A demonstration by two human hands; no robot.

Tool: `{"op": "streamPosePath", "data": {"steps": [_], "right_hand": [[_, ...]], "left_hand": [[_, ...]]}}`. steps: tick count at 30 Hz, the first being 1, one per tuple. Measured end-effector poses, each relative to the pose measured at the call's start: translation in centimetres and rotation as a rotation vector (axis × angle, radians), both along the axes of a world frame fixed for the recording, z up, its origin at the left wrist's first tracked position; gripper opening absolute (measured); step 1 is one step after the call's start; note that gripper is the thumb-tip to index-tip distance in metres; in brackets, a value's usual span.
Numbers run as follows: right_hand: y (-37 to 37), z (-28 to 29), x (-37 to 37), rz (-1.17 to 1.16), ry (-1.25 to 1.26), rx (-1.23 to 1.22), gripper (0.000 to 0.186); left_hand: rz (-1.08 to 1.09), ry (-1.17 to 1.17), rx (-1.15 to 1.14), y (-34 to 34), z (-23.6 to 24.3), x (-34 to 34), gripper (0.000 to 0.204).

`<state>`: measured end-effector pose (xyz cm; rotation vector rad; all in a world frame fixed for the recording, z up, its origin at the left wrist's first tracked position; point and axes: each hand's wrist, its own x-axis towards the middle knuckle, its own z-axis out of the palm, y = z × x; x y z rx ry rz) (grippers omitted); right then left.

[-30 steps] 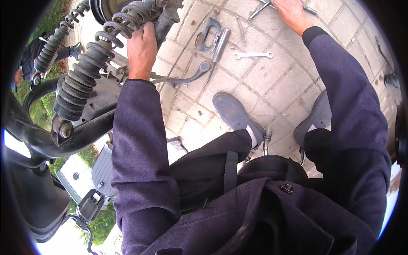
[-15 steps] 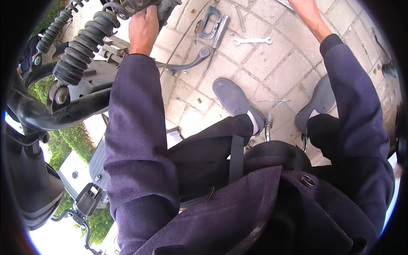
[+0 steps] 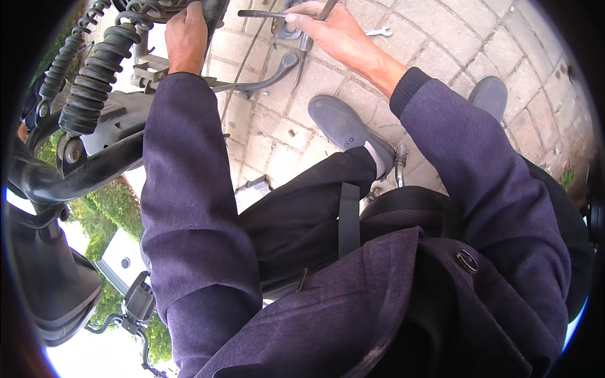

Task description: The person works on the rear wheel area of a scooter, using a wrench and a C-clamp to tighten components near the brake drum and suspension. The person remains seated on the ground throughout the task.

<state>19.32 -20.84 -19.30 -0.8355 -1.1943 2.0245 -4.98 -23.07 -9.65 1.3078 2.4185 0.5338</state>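
Note:
At the upper left, my left hand (image 3: 187,38) is closed round a black rounded part (image 3: 215,19) of a vehicle, beside a coil-spring shock absorber (image 3: 97,79). Much of that part lies past the top edge. My right hand (image 3: 331,31) pinches a thin dark metal bar with a flattened end (image 3: 261,14), pointing left toward the left hand. The fingers cover the rest of the bar. Below this hand, a screwdriver (image 3: 306,43) and a grey clamp-like frame (image 3: 289,30) lie on the paving, partly hidden. An open-ended wrench (image 3: 379,31) is just right of the hand.
The vehicle's black tube frame (image 3: 88,170) fills the left side. A curved dark lever (image 3: 271,75) juts from it over the paving bricks (image 3: 441,38). My grey shoes (image 3: 343,120) stand on the bricks, with a chrome bent tube (image 3: 400,165) near one.
My right hand has swung left from the upper right, bringing the metal bar close to my left hand. The left hand keeps its hold, and the whole view has shifted slightly.

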Motion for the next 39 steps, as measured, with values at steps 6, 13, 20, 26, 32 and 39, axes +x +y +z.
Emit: {"op": "streamPosePath", "data": {"steps": [6, 13, 20, 26, 32, 39], "right_hand": [[1.4, 0.5, -0.4, 0.093, -0.228, 0.335, 0.019], [0.0, 0.6, -1.3, -0.038, -0.241, 0.471, 0.017], [-0.8, 0.3, -0.8, -0.068, -0.390, 0.847, 0.023], [-0.6, -0.2, -1.1, -0.072, -0.403, 0.976, 0.033], [-0.7, -0.1, -1.1, -0.153, -0.384, 1.069, 0.037], [0.1, -0.3, -1.2, -0.154, -0.440, 1.180, 0.027]], "left_hand": [[0.013, -0.110, 0.040, 0.0, 0.5, 1.1, 0.041], [0.046, -0.145, 0.085, 0.0, 0.6, 1.7, 0.046], [0.041, -0.187, 0.090, 0.3, 0.8, 1.9, 0.044], [0.002, -0.174, 0.173, 0.1, 0.5, 2.7, 0.043], [0.059, -0.249, 0.116, 0.5, 0.6, 2.1, 0.043], [0.046, -0.127, 0.098, 0.2, 1.3, 3.2, 0.046]]}}
